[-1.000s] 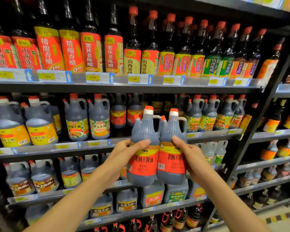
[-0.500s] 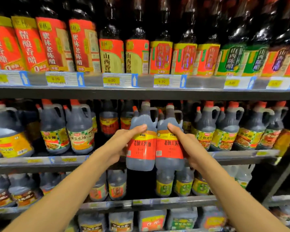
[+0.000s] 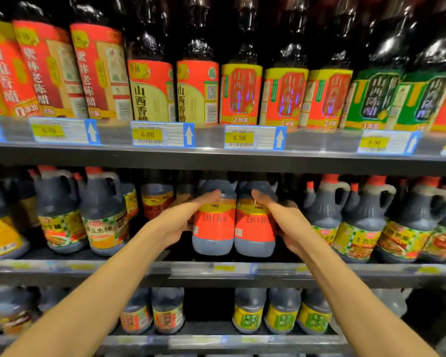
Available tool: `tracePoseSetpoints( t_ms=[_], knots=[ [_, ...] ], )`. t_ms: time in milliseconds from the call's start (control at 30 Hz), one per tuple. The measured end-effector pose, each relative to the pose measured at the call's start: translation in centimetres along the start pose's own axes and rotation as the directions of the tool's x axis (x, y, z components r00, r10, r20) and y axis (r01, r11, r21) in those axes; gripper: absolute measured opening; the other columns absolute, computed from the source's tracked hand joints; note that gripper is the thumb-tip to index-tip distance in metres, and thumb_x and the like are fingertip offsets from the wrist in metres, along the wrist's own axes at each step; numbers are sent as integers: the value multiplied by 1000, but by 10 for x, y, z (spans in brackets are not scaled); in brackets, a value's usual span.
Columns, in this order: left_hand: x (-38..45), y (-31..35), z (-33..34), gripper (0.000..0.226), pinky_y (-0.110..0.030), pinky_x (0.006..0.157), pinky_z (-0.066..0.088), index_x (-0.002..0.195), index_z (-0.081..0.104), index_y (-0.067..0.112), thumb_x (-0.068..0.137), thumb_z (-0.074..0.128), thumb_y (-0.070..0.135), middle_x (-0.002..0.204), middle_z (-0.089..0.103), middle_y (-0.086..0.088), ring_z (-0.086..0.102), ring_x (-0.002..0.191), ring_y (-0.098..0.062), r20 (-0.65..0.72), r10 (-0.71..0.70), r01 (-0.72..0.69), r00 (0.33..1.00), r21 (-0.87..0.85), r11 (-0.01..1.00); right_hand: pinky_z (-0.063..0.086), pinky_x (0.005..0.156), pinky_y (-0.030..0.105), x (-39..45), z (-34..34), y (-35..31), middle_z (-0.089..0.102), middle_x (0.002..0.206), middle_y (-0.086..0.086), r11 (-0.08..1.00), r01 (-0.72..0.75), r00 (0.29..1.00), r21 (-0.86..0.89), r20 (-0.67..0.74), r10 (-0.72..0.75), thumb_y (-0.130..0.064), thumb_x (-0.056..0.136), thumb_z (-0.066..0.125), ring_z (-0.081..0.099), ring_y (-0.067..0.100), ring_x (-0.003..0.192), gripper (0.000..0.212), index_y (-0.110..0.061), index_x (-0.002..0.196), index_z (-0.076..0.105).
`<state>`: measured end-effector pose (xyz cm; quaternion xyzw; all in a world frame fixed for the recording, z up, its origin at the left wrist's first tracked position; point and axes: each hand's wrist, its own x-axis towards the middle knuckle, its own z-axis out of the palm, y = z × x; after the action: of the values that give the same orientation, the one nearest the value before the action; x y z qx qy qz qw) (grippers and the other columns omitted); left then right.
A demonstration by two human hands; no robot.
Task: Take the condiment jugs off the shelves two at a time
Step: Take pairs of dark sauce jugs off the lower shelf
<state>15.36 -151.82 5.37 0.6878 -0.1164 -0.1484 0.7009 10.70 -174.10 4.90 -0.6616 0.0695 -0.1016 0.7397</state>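
Jug tops (image 3: 238,185) behind shelf edge (image 3: 216,161); fingers (image 3: 262,195) partly hidden.

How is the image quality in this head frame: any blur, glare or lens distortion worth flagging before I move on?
Head view: wide-angle bending curves the grey shelf edge and tilts the outer bottles; motion blur smears the left and right edges, while the two dark red-labelled jugs between the left hand and right hand stay fairly sharp; bright glare spots sit on the dark glass bottle shoulders up top.
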Motion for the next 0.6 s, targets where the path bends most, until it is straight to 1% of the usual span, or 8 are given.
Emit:
tracePoseSetpoints(
  t_ms=[100, 200, 300, 367, 400, 467, 533, 600],
  knots=[
    [12, -14, -3, 73, -49, 100, 52, 131, 65, 30, 66, 86, 54, 121, 74, 0, 69, 114, -21, 21, 41, -39, 999, -73, 997, 61, 83, 38, 10, -4, 5, 78, 107, 11, 998, 58, 997, 5, 48, -58, -27, 87, 78, 76, 24, 98, 29, -14, 112, 72],
    [21, -26, -3, 64, -42, 93, 53, 127, 67, 24, 69, 85, 43, 121, 74, -1, 69, 115, -20, 35, 84, -81, 996, -91, 993, 58, 93, 45, 17, -8, 17, 77, 112, 11, 993, 116, 992, 13, 52, -117, -21, 84, 81, 74, 27, 106, 37, -9, 118, 71],
    [26, -39, -5, 46, -33, 87, 55, 123, 68, 19, 79, 78, 24, 118, 75, -2, 68, 115, -21, 71, 123, -118, 990, -77, 990, 58, 95, 45, 17, -11, 30, 78, 111, 10, 992, 124, 991, 1, 55, -124, -16, 82, 82, 73, 27, 107, 35, -8, 115, 72],
    [28, -45, -6, 43, -26, 82, 57, 122, 67, 19, 79, 72, 17, 117, 75, 0, 69, 114, -19, 91, 148, -143, 985, -54, 988, 60, 88, 36, 16, -15, 36, 79, 108, 6, 994, 105, 992, -2, 70, -104, -9, 85, 78, 74, 24, 106, 26, -11, 110, 73],
    [28, -47, -7, 44, -25, 84, 56, 122, 66, 20, 79, 72, 16, 117, 75, 1, 68, 115, -17, 100, 160, -157, 982, -39, 987, 60, 83, 30, 16, -16, 38, 79, 106, 4, 995, 99, 992, 1, 76, -99, -7, 85, 77, 74, 21, 104, 24, -13, 108, 73],
    [30, -49, -11, 52, -31, 95, 53, 128, 63, 20, 78, 78, 15, 124, 72, 1, 66, 120, -17, 130, 175, -178, 976, 13, 984, 59, 77, 22, 17, -19, 41, 80, 104, 2, 995, 103, 992, -7, 80, -102, -4, 85, 77, 75, 15, 99, 25, -15, 107, 71],
    [33, -52, -16, 65, -41, 106, 47, 136, 59, 21, 77, 86, 22, 132, 68, 1, 62, 126, -17, 155, 171, -183, 973, 69, 981, 59, 78, 22, 19, -21, 44, 79, 106, 1, 996, 84, 993, -3, 79, -83, -8, 80, 81, 75, 13, 98, 32, -16, 109, 69],
    [34, -56, -20, 77, -45, 111, 43, 142, 54, 24, 72, 88, 32, 137, 65, 3, 58, 130, -16, 177, 160, -176, 971, 79, 981, 58, 86, 29, 22, -24, 47, 78, 113, 2, 998, 58, 993, -7, 100, -57, -17, 71, 88, 74, 15, 104, 51, -15, 117, 66]
  ],
)
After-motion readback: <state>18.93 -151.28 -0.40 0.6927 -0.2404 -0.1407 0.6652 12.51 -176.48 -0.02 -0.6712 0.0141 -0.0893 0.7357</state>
